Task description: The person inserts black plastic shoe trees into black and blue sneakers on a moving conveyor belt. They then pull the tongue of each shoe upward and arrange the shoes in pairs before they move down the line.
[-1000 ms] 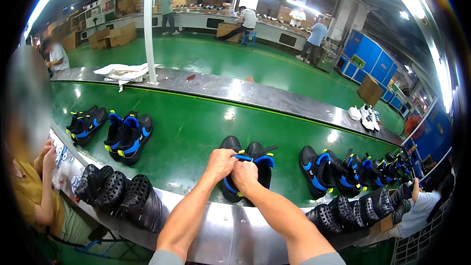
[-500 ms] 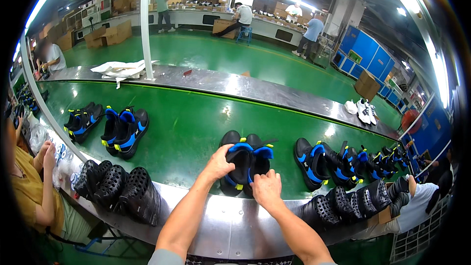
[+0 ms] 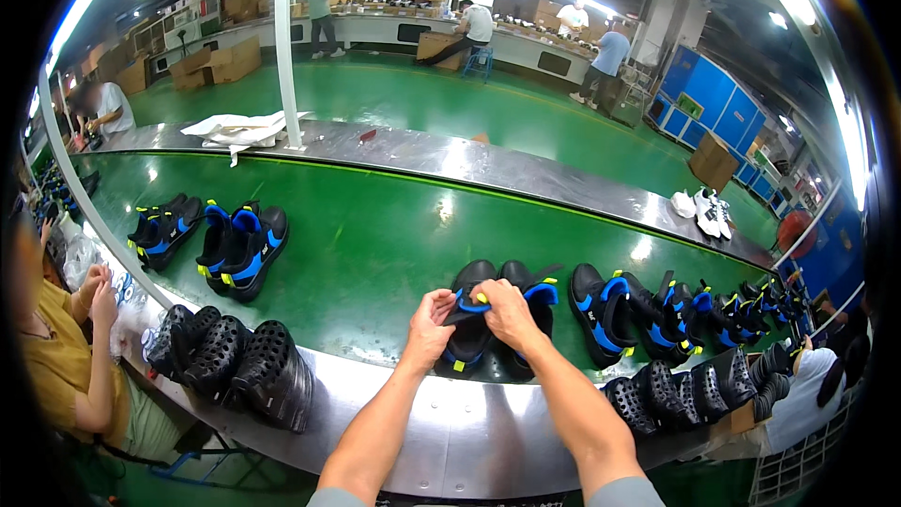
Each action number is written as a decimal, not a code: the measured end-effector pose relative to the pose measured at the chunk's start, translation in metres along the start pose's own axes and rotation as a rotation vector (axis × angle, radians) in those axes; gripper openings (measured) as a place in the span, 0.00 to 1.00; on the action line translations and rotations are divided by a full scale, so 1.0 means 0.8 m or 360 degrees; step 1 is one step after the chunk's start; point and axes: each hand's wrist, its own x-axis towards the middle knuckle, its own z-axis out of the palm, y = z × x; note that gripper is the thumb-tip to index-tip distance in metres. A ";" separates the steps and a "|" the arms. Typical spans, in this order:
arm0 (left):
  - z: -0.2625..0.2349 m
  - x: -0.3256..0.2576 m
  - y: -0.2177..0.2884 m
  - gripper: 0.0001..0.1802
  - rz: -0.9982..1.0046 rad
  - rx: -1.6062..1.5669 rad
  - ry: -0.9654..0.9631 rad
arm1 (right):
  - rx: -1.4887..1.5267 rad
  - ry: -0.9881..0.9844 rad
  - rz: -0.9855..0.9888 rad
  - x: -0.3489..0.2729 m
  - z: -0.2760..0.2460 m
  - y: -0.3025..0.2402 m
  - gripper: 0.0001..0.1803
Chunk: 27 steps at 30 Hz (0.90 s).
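Pinching the shoe's (image 3: pixel 466 345) strap (image 3: pixel 460 317) in our left hand (image 3: pixel 430 324), gripping its tongue (image 3: pixel 469 306) in our right hand (image 3: pixel 510 313), we presumably steady it from both sides; it stands beneath them, its mate (image 3: pixel 542 318) alongside, likely kept paired.

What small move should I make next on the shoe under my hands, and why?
I'd probably lift the yellow tab gently: your right hand's fingertips are right at it, and your left hand, at the same black shoe, could steady it.
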 end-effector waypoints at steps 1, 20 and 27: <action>0.001 -0.001 -0.002 0.34 -0.0022 -0.0028 0.0030 | 0.0015 -0.0033 -0.0103 -0.006 -0.006 0.002 0.15; 0.012 0.008 0.069 0.12 0.0787 0.1895 -0.0181 | 0.0399 0.0637 0.0576 -0.037 0.011 0.009 0.14; 0.069 0.036 0.101 0.15 0.0716 0.2088 -0.0450 | 0.0747 0.0478 0.0731 -0.030 0.002 0.005 0.12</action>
